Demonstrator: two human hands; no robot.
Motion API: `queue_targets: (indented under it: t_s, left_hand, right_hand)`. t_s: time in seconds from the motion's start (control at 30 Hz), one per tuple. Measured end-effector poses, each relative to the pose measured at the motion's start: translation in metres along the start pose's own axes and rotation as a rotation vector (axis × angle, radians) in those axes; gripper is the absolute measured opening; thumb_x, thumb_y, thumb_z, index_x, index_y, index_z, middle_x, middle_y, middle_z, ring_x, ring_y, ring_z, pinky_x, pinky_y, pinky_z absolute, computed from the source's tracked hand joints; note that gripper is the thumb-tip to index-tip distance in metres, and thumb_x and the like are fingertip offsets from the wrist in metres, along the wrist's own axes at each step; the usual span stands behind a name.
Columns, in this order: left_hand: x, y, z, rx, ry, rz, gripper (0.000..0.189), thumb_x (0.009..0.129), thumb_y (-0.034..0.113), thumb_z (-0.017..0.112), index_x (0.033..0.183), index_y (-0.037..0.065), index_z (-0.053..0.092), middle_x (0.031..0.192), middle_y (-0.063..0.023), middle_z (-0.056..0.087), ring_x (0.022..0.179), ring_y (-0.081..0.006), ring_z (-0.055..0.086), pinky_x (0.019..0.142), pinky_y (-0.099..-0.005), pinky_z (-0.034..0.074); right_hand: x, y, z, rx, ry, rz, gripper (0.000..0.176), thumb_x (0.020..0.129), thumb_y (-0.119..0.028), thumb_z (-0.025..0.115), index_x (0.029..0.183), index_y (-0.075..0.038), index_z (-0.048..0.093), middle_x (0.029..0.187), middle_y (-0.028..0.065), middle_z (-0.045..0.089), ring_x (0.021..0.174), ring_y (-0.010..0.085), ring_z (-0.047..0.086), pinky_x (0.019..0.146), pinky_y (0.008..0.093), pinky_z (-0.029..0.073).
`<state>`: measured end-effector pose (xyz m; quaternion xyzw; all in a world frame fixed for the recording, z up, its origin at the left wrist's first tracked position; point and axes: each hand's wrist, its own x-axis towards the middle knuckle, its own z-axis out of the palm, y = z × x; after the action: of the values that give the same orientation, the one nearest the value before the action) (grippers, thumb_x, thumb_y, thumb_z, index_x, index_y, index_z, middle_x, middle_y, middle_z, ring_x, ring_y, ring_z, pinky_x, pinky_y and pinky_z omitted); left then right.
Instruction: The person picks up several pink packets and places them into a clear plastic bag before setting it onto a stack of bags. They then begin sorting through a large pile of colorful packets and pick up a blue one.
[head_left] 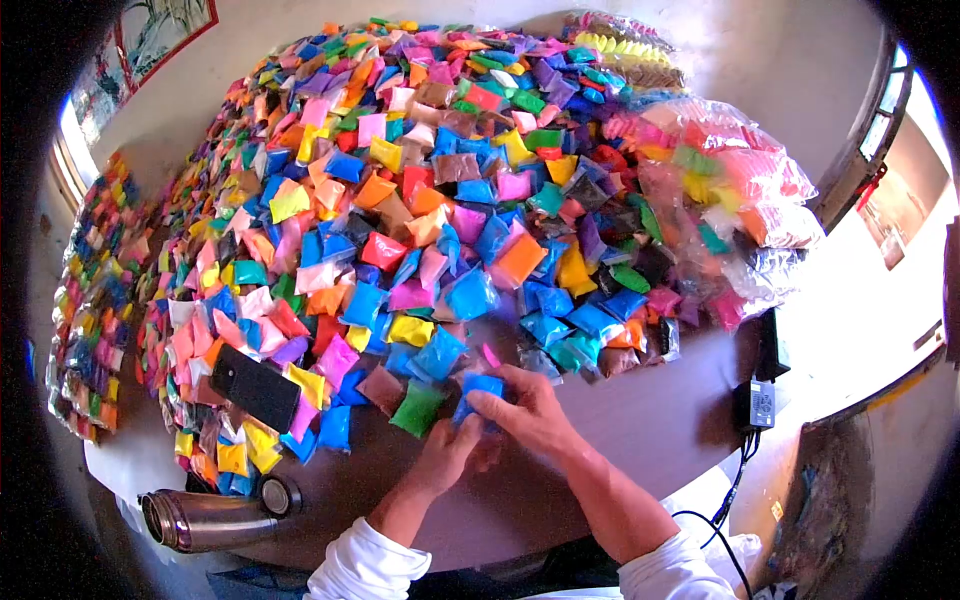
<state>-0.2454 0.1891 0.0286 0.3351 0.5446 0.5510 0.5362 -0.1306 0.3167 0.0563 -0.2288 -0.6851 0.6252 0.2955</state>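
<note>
Just above the table's near side, a small blue packet (482, 382) is pinched between my two hands. My right hand (535, 412) grips its right side, the thumb lying across the front. At the lower left edge, my left hand (450, 452) has its fingers closed on the same packet; some of those fingertips are hidden. Beyond the hands lie a green packet (418, 408), a brown packet (381, 389) and a larger blue packet (437, 353), at the near edge of a big heap of colourful packets (420, 220).
A black phone (255, 388) rests on packets at the left. Near the table's front left edge lies a metal flask (205, 520), beside a round lid (280, 494). Clear bags of packets (730, 180) are stacked at the right. A boxy device with cables (757, 405) sits at the table's right edge.
</note>
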Motion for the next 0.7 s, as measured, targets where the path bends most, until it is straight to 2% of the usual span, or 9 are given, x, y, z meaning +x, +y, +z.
queue_targets:
  t_s: [0.07,0.13,0.2,0.3,0.37,0.53,0.6,0.63,0.7]
  left_hand:
    - [-0.004,0.011,0.007,-0.033,0.047,-0.005,0.056,0.094,0.058,0.049,0.1,0.003,0.059,0.079,-0.0057,0.063,0.065,-0.0151,0.06,0.057,-0.0276,0.048]
    - [-0.003,0.002,0.004,-0.021,0.02,0.016,0.053,0.094,0.055,0.051,0.102,0.003,0.058,0.08,-0.0051,0.063,0.066,-0.0145,0.06,0.057,-0.0273,0.047]
    - [-0.002,-0.006,0.001,-0.008,-0.007,0.033,0.049,0.094,0.052,0.054,0.104,0.004,0.057,0.08,-0.0044,0.062,0.067,-0.014,0.06,0.057,-0.0271,0.047]
    - [-0.001,-0.009,0.0,0.11,-0.052,0.035,0.043,0.094,0.046,0.058,0.105,0.005,0.056,0.081,-0.0034,0.061,0.067,-0.0125,0.058,0.057,-0.0263,0.047]
    - [0.0,-0.007,0.002,0.146,-0.035,0.042,0.036,0.094,0.041,0.059,0.103,0.006,0.057,0.082,-0.0028,0.061,0.067,-0.0114,0.057,0.057,-0.0257,0.046]
    - [-0.001,-0.007,0.004,0.172,-0.033,0.078,0.036,0.096,0.042,0.056,0.1,0.007,0.058,0.082,-0.0019,0.061,0.067,-0.0112,0.057,0.058,-0.0259,0.045]
    - [-0.001,-0.007,0.004,0.206,-0.036,0.071,0.036,0.096,0.043,0.056,0.1,0.007,0.058,0.082,-0.0017,0.061,0.068,-0.0112,0.057,0.058,-0.0261,0.045]
    - [-0.001,-0.012,0.003,0.22,-0.013,0.074,0.037,0.096,0.043,0.055,0.1,0.006,0.058,0.083,-0.0018,0.062,0.068,-0.0113,0.056,0.058,-0.0263,0.045]
    - [-0.002,-0.014,0.001,0.234,0.015,0.076,0.038,0.096,0.044,0.054,0.1,0.006,0.058,0.083,-0.0019,0.062,0.069,-0.0114,0.056,0.059,-0.0265,0.044]
  right_hand:
    - [0.0,-0.004,0.0,0.301,-0.118,0.192,0.028,0.085,-0.02,0.075,0.103,-0.001,0.066,0.086,-0.0008,0.064,0.078,0.0073,0.058,0.07,0.0252,0.049]
    - [0.001,-0.01,-0.004,0.327,-0.132,0.19,0.026,0.083,-0.018,0.077,0.1,-0.002,0.067,0.087,-0.0017,0.064,0.078,0.0073,0.058,0.07,0.0245,0.049]
    - [-0.001,-0.01,-0.006,0.379,-0.184,0.298,0.025,0.081,-0.018,0.078,0.098,-0.002,0.066,0.086,-0.0024,0.063,0.078,0.0068,0.058,0.07,0.0237,0.048]
    - [-0.001,-0.002,-0.006,0.399,-0.227,0.257,0.025,0.08,-0.017,0.079,0.096,-0.003,0.066,0.085,-0.0029,0.063,0.078,0.0067,0.058,0.071,0.0237,0.048]
    - [-0.001,-0.004,-0.007,0.377,-0.238,0.248,0.025,0.081,-0.018,0.079,0.096,-0.003,0.066,0.084,-0.0031,0.063,0.078,0.0069,0.058,0.07,0.0237,0.048]
    - [-0.003,-0.02,-0.008,0.274,-0.251,0.28,0.027,0.084,-0.027,0.076,0.094,-0.004,0.066,0.084,-0.0033,0.062,0.077,0.0074,0.057,0.069,0.0241,0.048]
    - [-0.008,-0.036,-0.004,0.11,-0.226,0.401,0.031,0.087,-0.035,0.071,0.087,-0.004,0.066,0.078,-0.0034,0.06,0.074,0.0062,0.056,0.065,0.0252,0.046]
    - [-0.006,-0.026,-0.003,0.111,-0.229,0.4,0.031,0.087,-0.035,0.071,0.087,-0.004,0.066,0.078,-0.0034,0.06,0.074,0.0062,0.056,0.065,0.0252,0.046]
    - [-0.001,0.003,-0.002,0.136,-0.331,0.191,0.037,0.092,-0.037,0.065,0.09,-0.001,0.06,0.064,0.0064,0.063,0.049,0.0166,0.064,0.042,0.0277,0.051]
